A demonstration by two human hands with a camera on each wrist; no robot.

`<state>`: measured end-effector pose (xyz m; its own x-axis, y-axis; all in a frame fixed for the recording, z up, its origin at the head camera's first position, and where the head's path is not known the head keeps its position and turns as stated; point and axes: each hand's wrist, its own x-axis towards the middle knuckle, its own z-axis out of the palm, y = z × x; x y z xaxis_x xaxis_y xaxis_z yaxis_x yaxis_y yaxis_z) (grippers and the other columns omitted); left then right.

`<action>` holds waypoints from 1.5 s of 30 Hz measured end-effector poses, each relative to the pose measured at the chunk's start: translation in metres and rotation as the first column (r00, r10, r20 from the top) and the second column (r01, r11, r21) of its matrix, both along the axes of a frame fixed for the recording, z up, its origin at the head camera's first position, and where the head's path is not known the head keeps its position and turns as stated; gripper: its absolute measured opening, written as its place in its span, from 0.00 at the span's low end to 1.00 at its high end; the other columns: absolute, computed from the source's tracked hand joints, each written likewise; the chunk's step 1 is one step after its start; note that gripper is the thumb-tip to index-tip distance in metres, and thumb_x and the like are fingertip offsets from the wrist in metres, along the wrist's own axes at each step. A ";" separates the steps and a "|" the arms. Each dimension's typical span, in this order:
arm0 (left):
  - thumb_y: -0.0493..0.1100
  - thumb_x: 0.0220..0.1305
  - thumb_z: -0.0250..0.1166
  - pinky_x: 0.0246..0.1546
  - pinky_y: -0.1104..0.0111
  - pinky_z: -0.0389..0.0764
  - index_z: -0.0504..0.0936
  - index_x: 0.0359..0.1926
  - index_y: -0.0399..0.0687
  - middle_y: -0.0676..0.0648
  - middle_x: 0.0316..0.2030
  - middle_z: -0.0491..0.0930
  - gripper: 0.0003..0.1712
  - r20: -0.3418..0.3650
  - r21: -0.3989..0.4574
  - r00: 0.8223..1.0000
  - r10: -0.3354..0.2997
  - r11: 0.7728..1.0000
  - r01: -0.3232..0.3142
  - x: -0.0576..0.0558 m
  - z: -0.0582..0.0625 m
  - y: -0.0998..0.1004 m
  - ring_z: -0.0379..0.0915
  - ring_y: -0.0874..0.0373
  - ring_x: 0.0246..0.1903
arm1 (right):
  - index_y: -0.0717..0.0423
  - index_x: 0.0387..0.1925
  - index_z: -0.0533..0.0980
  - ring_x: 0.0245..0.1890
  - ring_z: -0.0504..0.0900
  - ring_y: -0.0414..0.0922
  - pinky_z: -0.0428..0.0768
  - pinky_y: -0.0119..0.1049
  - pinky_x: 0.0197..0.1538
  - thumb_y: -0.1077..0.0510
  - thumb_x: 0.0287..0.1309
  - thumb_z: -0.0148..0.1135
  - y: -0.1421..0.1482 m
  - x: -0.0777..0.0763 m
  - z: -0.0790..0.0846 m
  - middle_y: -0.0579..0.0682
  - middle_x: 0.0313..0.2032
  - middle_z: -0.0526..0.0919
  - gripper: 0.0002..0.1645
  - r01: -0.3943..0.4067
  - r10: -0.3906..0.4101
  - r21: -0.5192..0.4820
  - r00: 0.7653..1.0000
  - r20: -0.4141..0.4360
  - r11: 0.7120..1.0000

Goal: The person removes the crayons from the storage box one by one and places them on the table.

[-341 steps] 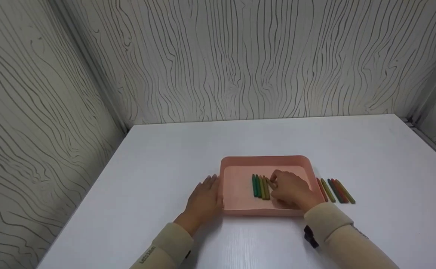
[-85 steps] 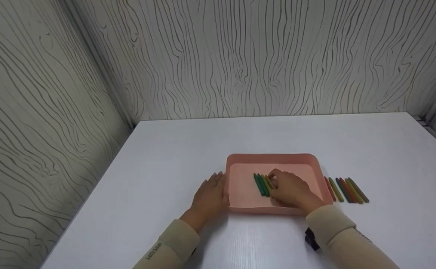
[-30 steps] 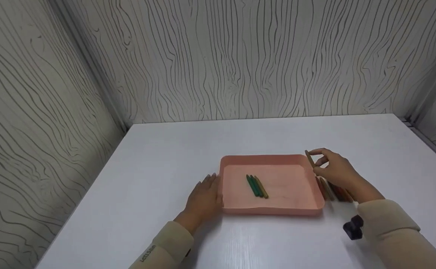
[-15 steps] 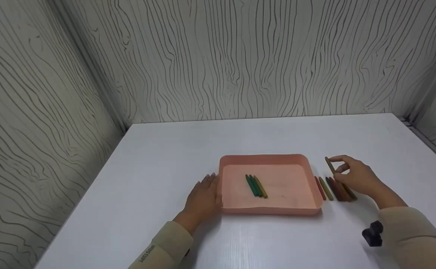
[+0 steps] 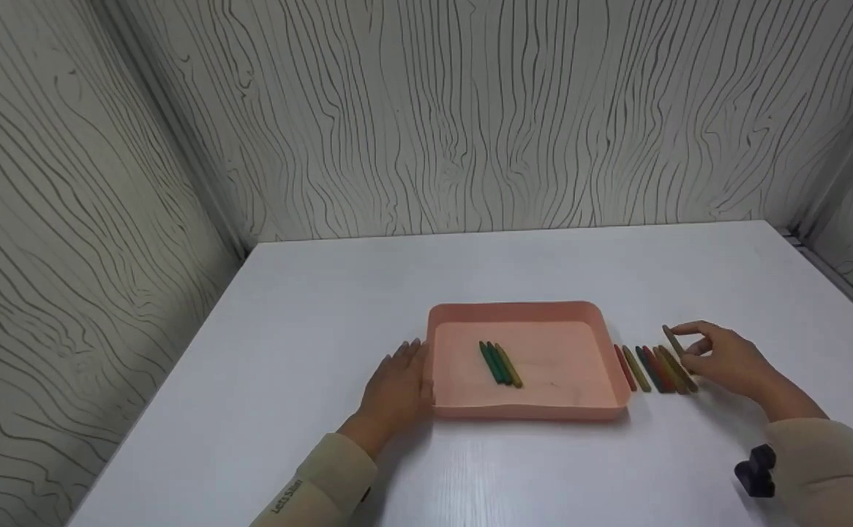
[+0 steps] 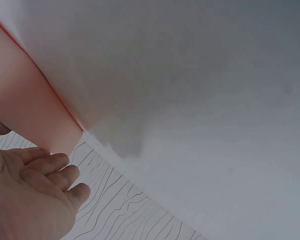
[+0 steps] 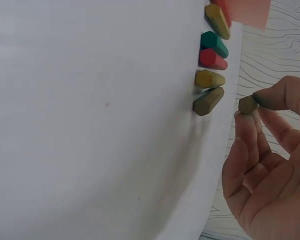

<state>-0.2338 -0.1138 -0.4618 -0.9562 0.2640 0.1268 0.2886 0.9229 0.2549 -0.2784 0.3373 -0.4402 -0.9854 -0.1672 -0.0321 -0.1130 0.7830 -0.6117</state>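
Observation:
My right hand (image 5: 734, 360) pinches an olive-brown crayon (image 5: 674, 341) between thumb and fingers, above the right end of a crayon row. In the right wrist view the held crayon (image 7: 248, 104) shows its flat end. Below it the row runs red (image 7: 222, 11), yellow (image 7: 217, 21), green crayon (image 7: 214, 44), red crayon (image 7: 212, 59), yellow crayon (image 7: 209, 78) and olive crayon (image 7: 208, 102). My left hand (image 5: 395, 389) rests with extended fingers against the left wall of a pink tray (image 5: 562, 366). Two green crayons (image 5: 494, 363) and a yellow-brown crayon (image 5: 509, 366) lie in it, side by side and slanted.
The tray stands on a white table (image 5: 368, 285), just left of the crayon row. Walls with a wood-grain pattern (image 5: 470, 117) rise behind the table and at its sides. A black device (image 5: 757, 472) is worn at my right wrist.
My right hand has taken the olive-brown crayon from the tray and carried it rightward, past the tray's edge, to the row's right end. Fewer crayons lie in the tray. My left hand stays put.

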 end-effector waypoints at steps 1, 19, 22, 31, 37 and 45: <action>0.45 0.69 0.48 0.66 0.53 0.55 0.61 0.69 0.35 0.40 0.68 0.60 0.31 -0.001 0.003 1.000 0.001 1.000 -0.001 0.000 0.000 0.000 0.52 0.45 0.68 | 0.70 0.60 0.65 0.31 0.78 0.49 0.74 0.39 0.29 0.63 0.55 0.56 0.002 0.001 -0.001 0.61 0.37 0.79 0.31 0.000 0.000 0.001 1.000 0.003 1.000; 0.45 0.70 0.47 0.66 0.52 0.56 0.61 0.68 0.35 0.40 0.68 0.61 0.30 -0.004 0.019 1.000 -0.001 1.000 0.001 0.000 -0.001 0.000 0.53 0.45 0.68 | 0.70 0.58 0.67 0.31 0.76 0.49 0.75 0.39 0.29 0.63 0.55 0.54 0.016 0.005 -0.011 0.70 0.41 0.76 0.29 0.000 -0.005 0.065 0.998 0.069 0.998; 0.45 0.70 0.47 0.66 0.52 0.56 0.61 0.69 0.35 0.40 0.68 0.61 0.30 -0.002 0.017 1.000 0.000 1.000 0.000 0.000 0.000 0.001 0.53 0.45 0.68 | 0.70 0.58 0.68 0.31 0.75 0.49 0.75 0.39 0.29 0.62 0.55 0.54 0.016 0.006 -0.010 0.71 0.42 0.76 0.28 -0.003 -0.002 0.072 0.998 0.068 0.997; 0.45 0.71 0.47 0.66 0.52 0.56 0.60 0.69 0.35 0.40 0.68 0.61 0.30 0.000 0.007 1.000 -0.004 1.000 0.004 0.000 0.000 0.001 0.53 0.45 0.68 | 0.73 0.57 0.68 0.29 0.78 0.48 0.78 0.40 0.29 0.58 0.55 0.54 0.016 0.006 -0.006 0.71 0.42 0.77 0.30 0.021 -0.030 0.092 0.995 0.100 0.996; 0.45 0.70 0.47 0.66 0.52 0.56 0.61 0.69 0.35 0.40 0.68 0.61 0.30 -0.007 0.001 1.000 -0.005 1.000 0.005 -0.001 -0.001 0.001 0.53 0.45 0.68 | 0.73 0.57 0.67 0.41 0.78 0.64 0.78 0.55 0.39 0.45 0.61 0.55 0.017 0.005 0.005 0.77 0.47 0.73 0.35 0.031 -0.044 0.167 0.996 0.077 0.985; 0.47 0.71 0.47 0.67 0.53 0.53 0.58 0.70 0.36 0.41 0.69 0.58 0.31 0.028 -0.009 1.000 0.004 1.000 -0.004 0.000 -0.001 0.001 0.50 0.46 0.69 | 0.73 0.58 0.65 0.49 0.70 0.74 0.72 0.66 0.43 0.32 0.61 0.50 0.014 0.007 0.021 0.77 0.51 0.71 0.47 0.048 -0.040 0.278 0.999 -0.036 0.959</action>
<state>-0.2342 -0.1133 -0.4633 -0.9603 0.2614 0.0976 0.2780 0.9261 0.2550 -0.2715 0.3513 -0.4190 -0.9928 -0.1123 -0.0414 -0.0896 0.9265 -0.3654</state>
